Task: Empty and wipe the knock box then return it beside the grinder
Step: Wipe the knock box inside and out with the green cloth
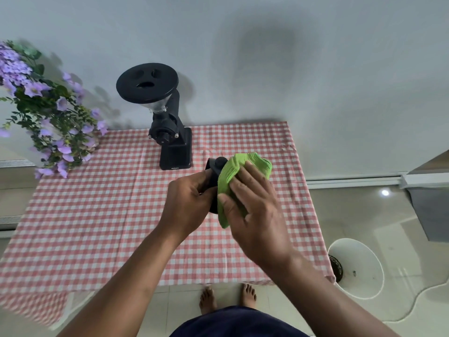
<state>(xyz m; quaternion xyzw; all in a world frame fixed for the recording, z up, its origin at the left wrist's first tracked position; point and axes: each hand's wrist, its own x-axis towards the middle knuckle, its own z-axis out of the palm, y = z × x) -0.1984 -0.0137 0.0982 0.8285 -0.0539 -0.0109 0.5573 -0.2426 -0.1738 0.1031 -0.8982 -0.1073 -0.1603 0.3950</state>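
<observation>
The black knock box (213, 173) is held up above the table, gripped on its left side by my left hand (187, 205). My right hand (255, 210) presses a green cloth (233, 176) against the box, and the cloth covers most of it. Only the box's upper left part and its round bar end show. The black grinder (170, 132) stands upright at the back of the table, just behind and left of the box.
The table carries a red-and-white checked tablecloth (97, 215). A bunch of purple flowers (48, 113) stands at its back left corner. A white bin (357, 266) sits on the tiled floor to the right of the table. My bare feet show below the table's front edge.
</observation>
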